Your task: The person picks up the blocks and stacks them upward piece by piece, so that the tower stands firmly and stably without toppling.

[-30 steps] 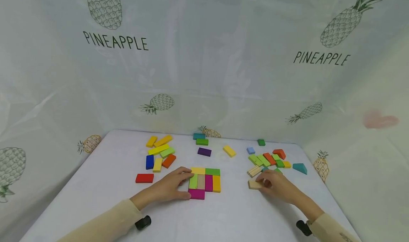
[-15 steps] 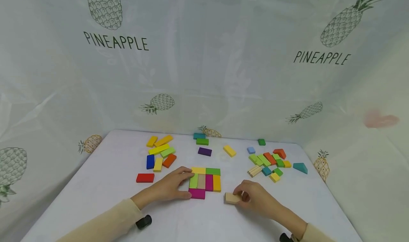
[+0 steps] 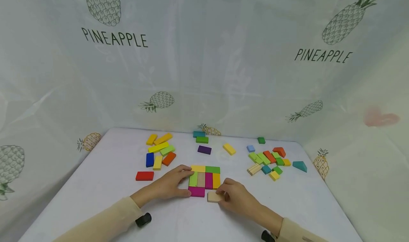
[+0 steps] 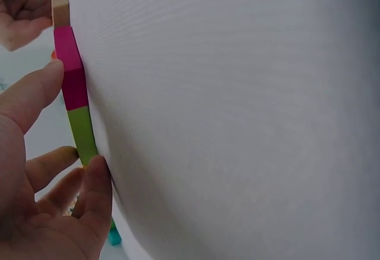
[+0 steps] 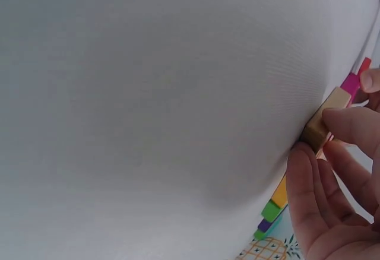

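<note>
A flat arrangement of coloured wooden blocks lies mid-table in the head view. Along its top are a yellow block [image 3: 198, 169] and a green block [image 3: 212, 169]; upright light green [image 3: 193, 179], beige, magenta and orange-yellow blocks stand below. A magenta block [image 3: 196, 192] forms the lower left. My left hand [image 3: 170, 184] rests against the left side, thumb touching that magenta block [image 4: 71, 70] and fingertips at the light green block [image 4: 83, 134]. Between thumb and fingers, my right hand [image 3: 238, 199] pinches a plain wooden block [image 3: 213, 197], just right of the lower magenta one.
Yellow, blue, orange and red blocks [image 3: 145, 176] lie scattered at the left. At the back are a purple block [image 3: 204, 149] and a few others. A loose group with plain wooden pieces [image 3: 254, 169] and a teal wedge [image 3: 299, 166] lies at the right.
My right hand has carried the plain wooden block leftward from beside the right-hand group to the arrangement's lower edge. My left hand has stayed against the blocks.
</note>
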### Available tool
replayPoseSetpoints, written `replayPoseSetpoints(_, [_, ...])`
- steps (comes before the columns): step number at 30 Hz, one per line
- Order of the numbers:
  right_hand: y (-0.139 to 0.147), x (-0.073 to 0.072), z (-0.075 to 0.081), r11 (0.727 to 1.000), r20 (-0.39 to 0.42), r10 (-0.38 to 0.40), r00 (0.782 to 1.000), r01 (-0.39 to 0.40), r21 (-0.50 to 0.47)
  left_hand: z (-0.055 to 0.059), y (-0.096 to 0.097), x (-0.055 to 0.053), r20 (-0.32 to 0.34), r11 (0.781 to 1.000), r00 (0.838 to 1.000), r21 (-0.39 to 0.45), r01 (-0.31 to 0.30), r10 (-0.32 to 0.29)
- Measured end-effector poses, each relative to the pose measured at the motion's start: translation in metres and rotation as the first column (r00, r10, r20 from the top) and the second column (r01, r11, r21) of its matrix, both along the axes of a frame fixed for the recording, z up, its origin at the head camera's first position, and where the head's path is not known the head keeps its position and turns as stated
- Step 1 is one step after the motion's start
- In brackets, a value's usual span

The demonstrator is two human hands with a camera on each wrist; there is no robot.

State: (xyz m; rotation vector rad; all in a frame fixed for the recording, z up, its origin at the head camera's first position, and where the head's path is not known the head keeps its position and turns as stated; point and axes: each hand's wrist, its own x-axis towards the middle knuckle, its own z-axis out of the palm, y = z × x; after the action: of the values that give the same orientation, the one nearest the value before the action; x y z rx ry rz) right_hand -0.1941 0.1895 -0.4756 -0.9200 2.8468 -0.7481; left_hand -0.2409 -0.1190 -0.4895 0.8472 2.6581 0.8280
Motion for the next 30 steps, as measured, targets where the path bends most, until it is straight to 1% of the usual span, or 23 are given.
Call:
replayPoseSetpoints(3, [-0.005,-0.001,0.000,1.000,-0.025,-0.008,1.000,0.008,0.002,0.001,0.000,0.000,0.001,1.000,1.000,0.012,0.007,-0.007])
replayPoseSetpoints(13, [-0.011,-0.004,-0.001,1.000,-0.044,-0.029,0.999,0.028,-0.010,-0.001,0.000,-0.001,-0.004,1.000,1.000,0.010,0.011,-0.011])
replayPoseSetpoints(16, [-0.012,-0.005,-0.001,0.999,-0.045,-0.039,0.998,0.038,-0.016,-0.001,0.000,-0.002,-0.001,1.000,1.000,0.008,0.008,-0.008])
replayPoseSetpoints(23, [-0.014,-0.005,0.001,0.999,-0.050,-0.035,0.998,0.033,-0.033,0.000,-0.001,-0.001,-0.001,1.000,1.000,0.007,0.004,-0.004])
replayPoseSetpoints(30, [-0.014,-0.007,0.000,0.999,-0.039,-0.040,0.998,0.039,-0.023,0.004,0.002,0.002,0.004,1.000,1.000,0.013,0.000,0.000])
